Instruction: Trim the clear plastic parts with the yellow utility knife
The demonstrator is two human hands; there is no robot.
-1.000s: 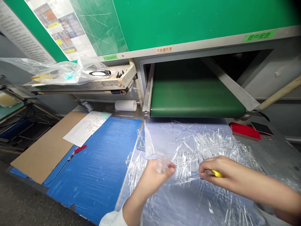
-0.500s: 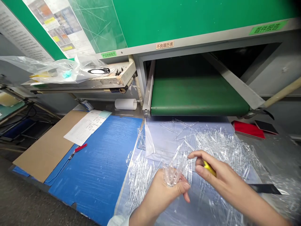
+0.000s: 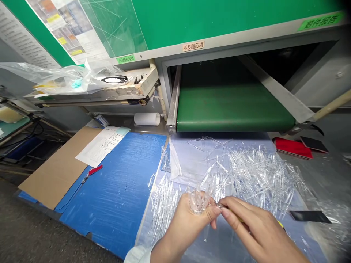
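Gathered in my left hand (image 3: pixel 189 215) is a bundle of thin clear plastic pieces (image 3: pixel 198 199), their ends standing up out of the fist. My right hand (image 3: pixel 251 221) is closed around a yellow-handled tool (image 3: pixel 280 224); most of it is hidden by the fingers, so its kind is unclear. The right fingertips meet the left thumb beside the bundle, where something small and shiny shows. A large heap of clear plastic pieces (image 3: pixel 260 175) lies beyond my right hand. More clear sticks (image 3: pixel 164 204) are laid together left of my left hand.
A green conveyor belt (image 3: pixel 233 113) ends above the work surface. On the left lie a blue sheet (image 3: pixel 117 190), cardboard (image 3: pixel 57 168), a printed paper (image 3: pixel 100 146) and a red-handled tool (image 3: pixel 95 170). A black strip (image 3: pixel 309 216) and a red pad (image 3: pixel 293 147) are at right.
My right hand has moved down and left, bringing its fingertips against my left thumb. The left hand still grips the bundle in nearly the same place.
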